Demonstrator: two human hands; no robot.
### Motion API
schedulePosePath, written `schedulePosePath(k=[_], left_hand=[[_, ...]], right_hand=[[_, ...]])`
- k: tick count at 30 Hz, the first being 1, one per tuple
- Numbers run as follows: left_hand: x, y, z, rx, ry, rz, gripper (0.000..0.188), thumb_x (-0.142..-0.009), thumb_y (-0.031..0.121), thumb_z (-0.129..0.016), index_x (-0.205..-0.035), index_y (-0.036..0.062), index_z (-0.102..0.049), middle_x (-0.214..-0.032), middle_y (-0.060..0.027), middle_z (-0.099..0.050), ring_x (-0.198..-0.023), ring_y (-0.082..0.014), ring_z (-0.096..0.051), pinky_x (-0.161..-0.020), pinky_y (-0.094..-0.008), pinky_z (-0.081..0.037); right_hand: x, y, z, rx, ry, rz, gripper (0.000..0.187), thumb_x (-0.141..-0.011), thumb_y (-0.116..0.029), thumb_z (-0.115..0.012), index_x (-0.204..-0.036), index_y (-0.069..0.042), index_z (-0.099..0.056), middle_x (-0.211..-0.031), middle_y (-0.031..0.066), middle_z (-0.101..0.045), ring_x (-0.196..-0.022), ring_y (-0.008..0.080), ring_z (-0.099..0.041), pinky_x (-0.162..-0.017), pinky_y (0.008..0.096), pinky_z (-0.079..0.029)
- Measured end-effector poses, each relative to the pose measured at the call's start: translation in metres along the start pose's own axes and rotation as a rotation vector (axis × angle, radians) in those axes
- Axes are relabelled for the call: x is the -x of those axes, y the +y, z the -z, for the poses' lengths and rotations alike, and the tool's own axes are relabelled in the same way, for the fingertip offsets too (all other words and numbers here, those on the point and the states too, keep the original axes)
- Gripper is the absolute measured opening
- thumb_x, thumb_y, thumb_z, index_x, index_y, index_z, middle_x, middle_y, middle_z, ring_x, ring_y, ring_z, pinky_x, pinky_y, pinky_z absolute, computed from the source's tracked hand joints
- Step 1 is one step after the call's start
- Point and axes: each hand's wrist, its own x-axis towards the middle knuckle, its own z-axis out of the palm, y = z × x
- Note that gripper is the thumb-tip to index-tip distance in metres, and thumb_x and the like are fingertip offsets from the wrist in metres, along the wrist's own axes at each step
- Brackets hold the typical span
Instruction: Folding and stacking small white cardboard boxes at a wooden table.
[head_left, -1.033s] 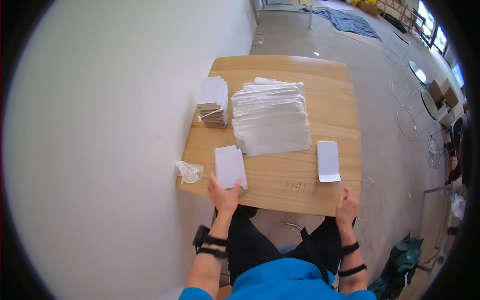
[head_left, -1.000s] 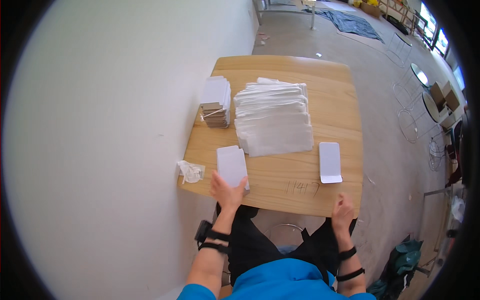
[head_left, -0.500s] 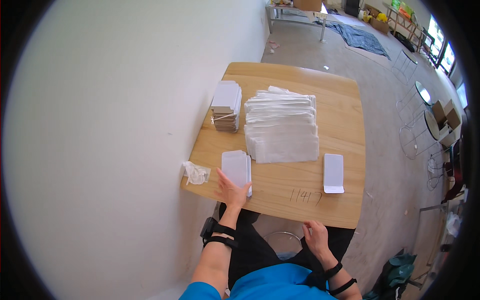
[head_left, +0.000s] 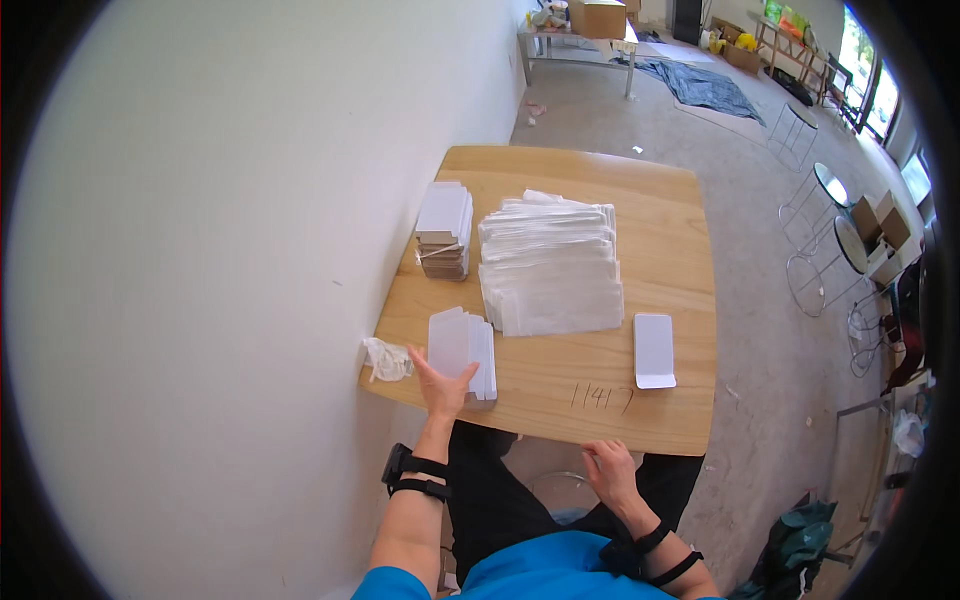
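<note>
A small pile of flat white cartons (head_left: 482,355) lies near the table's front left. Its top carton (head_left: 449,340) is shifted left of the pile. My left hand (head_left: 443,387) spans the near end of this top carton, thumb at the right side and fingers at the left, gripping it. At the table's front edge, my right hand (head_left: 612,470) hovers with loosely curled fingers and nothing visible in them. Toward the right side lies a single white box (head_left: 654,350) with a flap at its near end.
A wide stack of white paper-like sleeves (head_left: 560,290) covers the table's middle. Behind left stands a tied stack of flat cartons (head_left: 443,210). A crumpled white plastic bag (head_left: 388,360) sits at the left edge, by the wall (head_left: 250,250). Stools (head_left: 830,183) stand on the right.
My left hand has moved the top carton left, so the cartons beneath show more on the right. My right hand stays at the table edge. The whole view has shifted slightly.
</note>
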Motion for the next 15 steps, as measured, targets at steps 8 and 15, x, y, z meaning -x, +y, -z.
schedulePosePath(k=[8, 15], left_hand=[[0.018, 0.083, 0.044, 1.029, -0.202, 0.257, 0.109, -0.077, 0.016, -0.075, -0.15, 0.0084, 0.006, -0.151, -0.016, -0.022, -0.124, -0.0257, -0.042, -0.1, -0.0349, -0.041], [0.123, 0.176, 0.038, -0.106, -0.214, -0.555, 0.114, -0.075, 0.021, -0.08, -0.15, 0.0055, 0.005, -0.154, -0.0187, -0.01, -0.134, -0.0291, -0.028, -0.108, -0.0435, -0.032]], right_hand=[[-0.039, -0.047, 0.021, -0.359, -0.013, -0.028, 0.012, -0.085, -0.007, -0.064, -0.095, -0.001, -0.063, -0.089, 0.0136, -0.066, -0.083, 0.0278, -0.065, -0.069, 0.0351, -0.051], [-0.064, -0.101, 0.051, -0.806, 0.015, -0.204, 0.025, -0.094, -0.011, -0.057, -0.115, 0.003, -0.055, -0.095, 0.0076, -0.066, -0.084, 0.0117, -0.061, -0.071, 0.026, -0.05]])
